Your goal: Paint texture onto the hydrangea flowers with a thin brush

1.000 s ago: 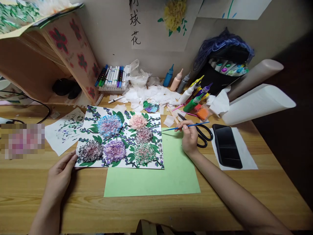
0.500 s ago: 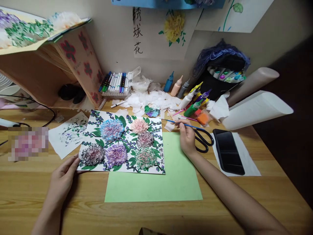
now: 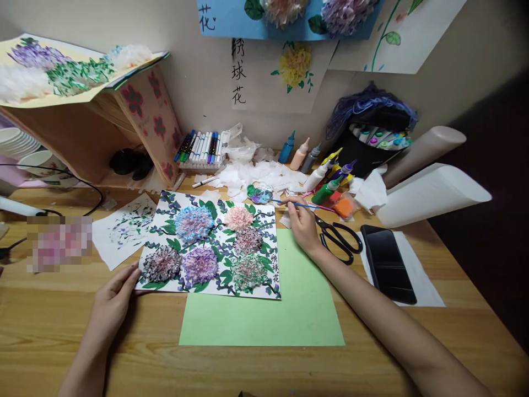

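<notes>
Here the picture [image 3: 212,245], a white sheet w/ six tufted paper blooms amid green leaves and purple sprigs, lies mid-desk overlapping the top-left of a green sheet [image 3: 264,314]; left hand [image 3: 113,300] lies flat, fingers loosely spread, on its lower-left corner, gripping nothing. Right hand [image 3: 303,226] pinches a thin blue brush [image 3: 295,205], tip by the palette [image 3: 260,193] holding mixed paint. Marker tray [image 3: 198,151] and paint bottles [image 3: 303,157] sit along the back edge, scissors [image 3: 339,238] and phone [image 3: 388,263] towards the right edge; front edge of desk [image 3: 61,342] is bare wood.
</notes>
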Demonstrator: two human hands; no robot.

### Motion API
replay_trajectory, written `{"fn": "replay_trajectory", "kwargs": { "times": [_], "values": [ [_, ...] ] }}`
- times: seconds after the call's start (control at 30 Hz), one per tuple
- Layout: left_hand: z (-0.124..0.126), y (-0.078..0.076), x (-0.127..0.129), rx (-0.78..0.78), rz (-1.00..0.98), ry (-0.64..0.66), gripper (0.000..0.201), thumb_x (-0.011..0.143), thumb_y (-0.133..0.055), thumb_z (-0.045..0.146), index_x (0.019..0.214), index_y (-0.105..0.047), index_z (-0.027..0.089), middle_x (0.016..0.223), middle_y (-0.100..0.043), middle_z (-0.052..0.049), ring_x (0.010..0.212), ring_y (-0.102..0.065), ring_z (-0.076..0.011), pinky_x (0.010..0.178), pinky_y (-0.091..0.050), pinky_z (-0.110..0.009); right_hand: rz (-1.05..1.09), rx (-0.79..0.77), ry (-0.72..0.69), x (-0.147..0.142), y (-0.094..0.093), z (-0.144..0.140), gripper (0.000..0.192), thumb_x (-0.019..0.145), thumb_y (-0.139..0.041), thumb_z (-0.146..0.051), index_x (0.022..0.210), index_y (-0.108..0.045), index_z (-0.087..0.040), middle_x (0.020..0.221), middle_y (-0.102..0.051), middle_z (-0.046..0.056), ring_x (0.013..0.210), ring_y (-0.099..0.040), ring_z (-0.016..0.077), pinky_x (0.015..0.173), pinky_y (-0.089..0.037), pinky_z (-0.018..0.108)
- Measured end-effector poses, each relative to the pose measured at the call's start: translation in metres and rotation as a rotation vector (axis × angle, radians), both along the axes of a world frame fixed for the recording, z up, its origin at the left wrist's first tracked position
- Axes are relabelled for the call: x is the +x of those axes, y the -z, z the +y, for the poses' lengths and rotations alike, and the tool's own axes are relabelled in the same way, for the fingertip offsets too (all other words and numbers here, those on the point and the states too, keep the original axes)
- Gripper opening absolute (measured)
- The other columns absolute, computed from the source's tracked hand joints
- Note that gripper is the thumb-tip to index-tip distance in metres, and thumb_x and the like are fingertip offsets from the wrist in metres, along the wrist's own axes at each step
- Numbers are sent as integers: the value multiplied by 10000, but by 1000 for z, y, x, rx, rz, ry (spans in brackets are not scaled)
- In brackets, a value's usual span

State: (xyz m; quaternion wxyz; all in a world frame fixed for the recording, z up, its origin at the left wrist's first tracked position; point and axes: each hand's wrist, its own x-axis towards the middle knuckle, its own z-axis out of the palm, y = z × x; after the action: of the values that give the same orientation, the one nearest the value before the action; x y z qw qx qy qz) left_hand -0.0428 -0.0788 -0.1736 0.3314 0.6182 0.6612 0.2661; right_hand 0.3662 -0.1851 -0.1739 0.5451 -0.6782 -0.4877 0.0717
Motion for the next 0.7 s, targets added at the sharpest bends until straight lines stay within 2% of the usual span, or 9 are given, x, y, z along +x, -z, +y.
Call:
{"fn": "replay_trajectory", "kwargs": {
  "times": [0.1, 0.23, 0.37, 0.43, 0.57, 0.7],
  "values": [
    [0, 0, -1, -90, -83, -34, 516, 592, -661, 486, 989, -683, 158, 1128, -675, -95, 1132, -569, -286, 1041, -391, -404, 26, 14, 4, 0, -1, 0, 207, 926, -397, -316, 944, -583, -225, 951, -616, 46, 923, -573, 193, 845, -427, 353],
    [-1, -2, 1, -97, -110, -62, 519, 584, -672, 468, 994, -680, 149, 1127, -675, -98, 1146, -559, -286, 1057, -374, -403, 90, 67, 43, -1, 1, -6, 209, 922, -400, -329, 919, -580, -223, 931, -603, 44, 907, -561, 189, 832, -428, 348],
    [-3, -4, 4, -87, -101, -64, 540, 602, -657, 470, 1026, -668, 136, 1157, -660, -99, 1160, -547, -276, 1065, -367, -392, 204, 116, 79, -3, 7, -25, 182, 922, -378, -315, 891, -530, -219, 845, -568, 26, 752, -561, 158, 683, -453, 303],
    [-3, -4, 5, -81, -100, -51, 530, 618, -651, 465, 1035, -663, 137, 1156, -662, -95, 1158, -548, -275, 1057, -377, -400, 241, 129, 66, -5, 9, -39, 136, 904, -407, -296, 858, -507, -217, 800, -550, 14, 697, -550, 146, 630, -449, 286],
    [-4, -5, 7, -74, -92, -65, 499, 641, -636, 435, 1036, -664, 133, 1149, -665, -94, 1154, -552, -274, 1048, -390, -402, 248, 149, 15, -11, 6, -62, 109, 866, -447, -264, 777, -488, -215, 739, -526, 1, 675, -540, 148, 624, -448, 295],
    [-4, -8, 10, -90, -94, -88, 489, 665, -622, 387, 1064, -653, 106, 1175, -649, -110, 1158, -551, -252, 1064, -368, -359, 216, 159, -10, -15, 4, -68, 130, 867, -441, -252, 757, -498, -213, 726, -524, 1, 670, -530, 148, 649, -430, 310]
  ]
}}
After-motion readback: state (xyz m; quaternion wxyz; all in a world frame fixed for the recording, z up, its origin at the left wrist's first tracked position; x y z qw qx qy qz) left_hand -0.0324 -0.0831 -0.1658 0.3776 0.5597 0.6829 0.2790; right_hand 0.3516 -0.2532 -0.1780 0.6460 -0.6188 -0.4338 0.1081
